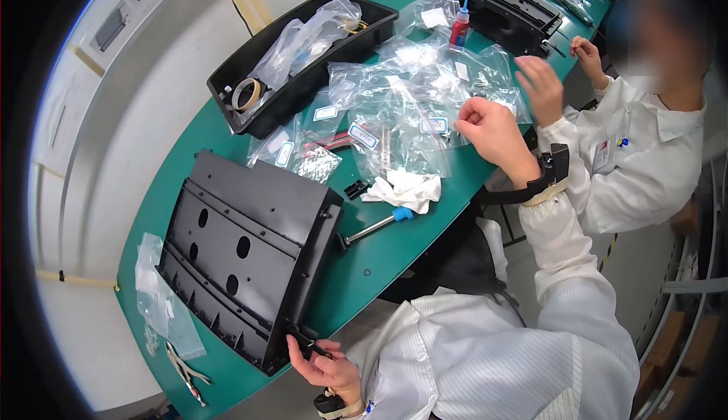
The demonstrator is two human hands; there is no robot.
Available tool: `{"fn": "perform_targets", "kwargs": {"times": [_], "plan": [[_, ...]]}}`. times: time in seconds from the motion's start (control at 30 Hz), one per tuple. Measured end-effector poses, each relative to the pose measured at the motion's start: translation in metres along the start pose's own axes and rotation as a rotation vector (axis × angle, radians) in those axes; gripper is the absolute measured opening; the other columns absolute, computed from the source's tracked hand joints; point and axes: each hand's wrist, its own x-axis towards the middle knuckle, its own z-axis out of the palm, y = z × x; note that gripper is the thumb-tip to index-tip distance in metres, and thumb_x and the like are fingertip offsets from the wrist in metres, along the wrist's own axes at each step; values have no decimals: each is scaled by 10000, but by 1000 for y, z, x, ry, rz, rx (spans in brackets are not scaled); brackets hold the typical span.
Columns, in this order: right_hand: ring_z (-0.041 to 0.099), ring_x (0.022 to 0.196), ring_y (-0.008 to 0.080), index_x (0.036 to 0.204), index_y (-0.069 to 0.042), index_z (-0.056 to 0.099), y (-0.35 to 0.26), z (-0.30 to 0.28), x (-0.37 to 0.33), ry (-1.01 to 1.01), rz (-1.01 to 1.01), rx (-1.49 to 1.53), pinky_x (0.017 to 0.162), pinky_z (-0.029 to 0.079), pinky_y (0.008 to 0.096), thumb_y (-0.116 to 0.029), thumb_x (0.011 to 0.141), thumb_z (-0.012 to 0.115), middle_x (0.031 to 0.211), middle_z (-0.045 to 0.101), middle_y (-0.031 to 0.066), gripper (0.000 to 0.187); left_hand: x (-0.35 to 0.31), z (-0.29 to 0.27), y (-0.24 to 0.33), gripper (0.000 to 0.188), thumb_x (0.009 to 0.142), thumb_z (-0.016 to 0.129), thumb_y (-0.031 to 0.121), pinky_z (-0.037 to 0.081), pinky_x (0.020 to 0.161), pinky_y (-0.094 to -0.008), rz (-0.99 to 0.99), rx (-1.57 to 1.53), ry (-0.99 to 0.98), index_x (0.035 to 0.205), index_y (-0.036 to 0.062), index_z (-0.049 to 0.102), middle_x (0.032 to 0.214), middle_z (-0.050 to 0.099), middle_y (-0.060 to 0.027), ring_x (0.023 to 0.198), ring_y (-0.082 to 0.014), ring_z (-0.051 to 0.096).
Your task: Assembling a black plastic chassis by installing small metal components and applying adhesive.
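My left hand [327,365] is closed on a small black fitting [305,342] at the near corner of a black slotted housing [262,215]. Whether that fitting is attached to the housing I cannot tell. The housing lies tilted on the green table and has several oval holes. Over the clear plastic bags [413,143] in the middle, my right hand [489,128] is held with thumb and fingertips pinched together. Anything in that pinch is too small to make out. Below the bags are a crumpled white cloth [406,191] and a blue-handled metal tool [379,224].
A black bin [227,113] holding bags and a tape roll [246,94] stands at the back. Pliers [186,373] and a plastic bag [163,298] lie left on the table [364,276]. A red bottle [459,25] stands near another black housing [493,10]. At right sits a co-worker [644,154], hands raised.
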Motion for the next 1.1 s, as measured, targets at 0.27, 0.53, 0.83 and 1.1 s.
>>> {"fn": "perform_targets", "kwargs": {"times": [0.27,0.53,0.83,1.1], "plan": [[693,740,218,1024,-7,741,27,-1,4,9,16,146,703,546,349,-126,901,774,841,750,122,174,0,-1,-4,678,950,404,194,361,491,-189,15,-17,-18,1605,20,419,706,637,-51,482,-66,402],[711,800,269,1089,-24,730,-1,1,0,-1,63,-75,742,553,373,-244,869,823,870,730,131,325,1,-1,-3,684,940,417,205,351,483,-184,21,-32,-16,1595,10,427,700,632,-44,481,-61,406],[721,796,309,1058,-25,776,2,5,7,-12,22,-246,745,569,410,-258,830,830,855,737,136,330,1,0,-3,641,998,429,254,362,479,-189,36,-23,-10,1592,15,450,702,633,-47,509,-71,457],[696,693,299,889,7,758,1,13,14,12,-51,-352,694,561,397,-191,826,763,736,707,184,208,1,-2,-5,672,961,456,242,383,477,-190,28,-51,-5,1586,-5,442,700,636,-59,492,-76,462]]}}
